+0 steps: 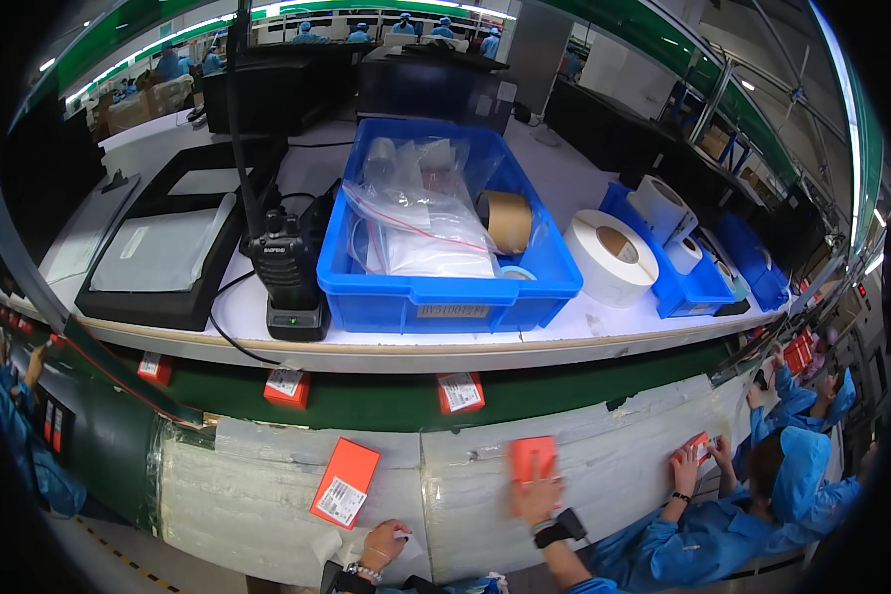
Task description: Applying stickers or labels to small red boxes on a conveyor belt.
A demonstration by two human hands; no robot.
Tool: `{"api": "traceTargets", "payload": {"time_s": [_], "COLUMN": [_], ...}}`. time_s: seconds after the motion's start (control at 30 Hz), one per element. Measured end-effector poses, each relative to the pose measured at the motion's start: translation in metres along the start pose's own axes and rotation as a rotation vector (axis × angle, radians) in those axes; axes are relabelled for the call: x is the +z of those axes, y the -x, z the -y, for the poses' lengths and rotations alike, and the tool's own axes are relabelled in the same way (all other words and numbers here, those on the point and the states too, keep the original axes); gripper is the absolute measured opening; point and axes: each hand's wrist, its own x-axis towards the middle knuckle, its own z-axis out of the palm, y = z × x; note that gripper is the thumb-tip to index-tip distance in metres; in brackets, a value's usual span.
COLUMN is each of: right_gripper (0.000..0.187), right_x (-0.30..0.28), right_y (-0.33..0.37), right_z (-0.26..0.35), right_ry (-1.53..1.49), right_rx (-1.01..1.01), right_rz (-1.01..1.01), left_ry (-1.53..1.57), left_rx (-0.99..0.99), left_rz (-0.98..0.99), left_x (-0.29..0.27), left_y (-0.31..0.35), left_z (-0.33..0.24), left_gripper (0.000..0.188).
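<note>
One red box [522, 447], partly hidden, right hand [537, 498] over it, blurred

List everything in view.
Long white shelf: one, white, midway.
Green belt: one, green, below shelf.
Grey worktop: one, grey, nearest.
Large blue plastic bin: one, blue, shelf.
Clear plastic bags: several, clear, bin.
Brown tape roll: one, brown, bin.
Black handheld radio: one, black, shelf.
White label roll: one, white, shelf right.
Small blue trays: two, blue, shelf right.
Black rectangular trays: two, black, shelf left.
Orange cardboard boxes: at least six, orange, belt and worktop.
Colleagues: several, blue clothing, around.
Left hand: one, bare, worktop.
Right hand: one, bare, over box.
</note>
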Motion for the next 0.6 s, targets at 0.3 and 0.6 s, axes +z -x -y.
{"api": "traceTargets", "payload": {"time_s": [0.3, 0.6], "right_gripper": [0.084, 0.078], "right_x": [0.007, 0.000], "right_y": [-0.135, -0.108], "right_z": [0.097, 0.132], "right_ry": [-0.293, -0.435], "right_rx": [-0.204, -0.040], "right_rz": [-0.008, -0.058], "left_ry": [-0.543, -0.264], "left_rx": [-0.066, 0.180], "left_rz": [-0.263, -0.442], "left_x": [0.013, -0.006], "left_y": [0.010, 0.011], "left_z": [-0.001, -0.036], "left_gripper": [0.032, 0.022]}}
